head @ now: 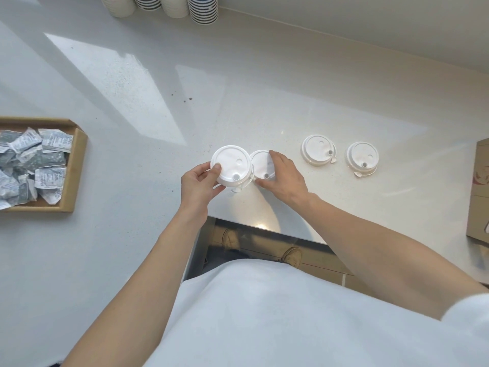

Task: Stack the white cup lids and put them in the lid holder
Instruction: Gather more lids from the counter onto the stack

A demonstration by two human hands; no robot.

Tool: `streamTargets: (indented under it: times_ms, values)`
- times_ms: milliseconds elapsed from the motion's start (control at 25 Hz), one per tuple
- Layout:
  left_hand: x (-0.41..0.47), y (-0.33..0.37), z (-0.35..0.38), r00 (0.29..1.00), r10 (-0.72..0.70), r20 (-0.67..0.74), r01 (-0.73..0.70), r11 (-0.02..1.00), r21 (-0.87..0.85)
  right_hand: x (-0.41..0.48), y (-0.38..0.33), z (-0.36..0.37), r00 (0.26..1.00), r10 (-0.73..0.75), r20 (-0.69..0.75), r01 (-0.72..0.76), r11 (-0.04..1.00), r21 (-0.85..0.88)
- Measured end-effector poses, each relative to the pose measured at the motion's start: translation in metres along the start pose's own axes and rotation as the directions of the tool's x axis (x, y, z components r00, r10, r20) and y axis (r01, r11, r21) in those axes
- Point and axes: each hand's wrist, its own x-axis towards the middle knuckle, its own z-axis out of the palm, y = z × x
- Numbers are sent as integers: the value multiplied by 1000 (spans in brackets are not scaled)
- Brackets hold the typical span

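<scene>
Left hand (pixel 199 181) holds a lid (pixel 231 165) lifted just off the counter (pixel 264 102), centre of frame: thumb on the top face near the left rim, fingers curled under the edge. Could be more than one lid nested in that grip; can't tell from this angle.

Right hand (pixel 284 176) sits over a second lid (pixel 262 165) lying flat just right of the held one. Fingers spread across its right side, thumb at the near edge, closing on it but not clearly lifted yet.

Two more lids lie further right, well apart from the hands: third lid (pixel 318 150) and fourth lid (pixel 362 157), both dome-up with the sip plugs toward the lower right.

Lid holder isn't identifiable in frame. Cardboard box (pixel 479 186) at the right edge might be related; only a corner shows. Tray of packets (pixel 34 165) at left and paper cup stacks (pixel 185 6) at the top edge are irrelevant.

Handling judgement: thin moulded plastic, very light, flexes if squeezed, smooth and a bit slippery. Grip by the rim with opposed thumb and fingers, not by the dome. Line up the sip plugs and tabs or the lids won't nest flat. Light pressure only; a tall stack will likely tip or slide.

Progress: early, stacking under way, two lids untouched.
</scene>
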Motion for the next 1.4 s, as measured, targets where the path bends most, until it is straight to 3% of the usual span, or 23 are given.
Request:
streamTargets:
  times_ms: [320,520,800,1200,1400]
  values:
    - [-6,-2,17,1000,6,18,-6,1000,4,-36,23,-35,980,91,-176,-25,939,344]
    - [-15,2,41,998,9,68,-10,1000,13,-60,20,-62,977,55,-206,66,841,537]
    - [-32,3,72,982,8,188,-12,1000,24,-81,22,-79,979,-96,-181,179,828,531]
    - [-50,13,106,918,22,396,-21,1000,-7,-95,41,-89,963,-15,-270,197,724,661]
    - [-57,16,122,887,37,460,-53,998,23,-99,52,-97,939,14,-343,228,722,654]
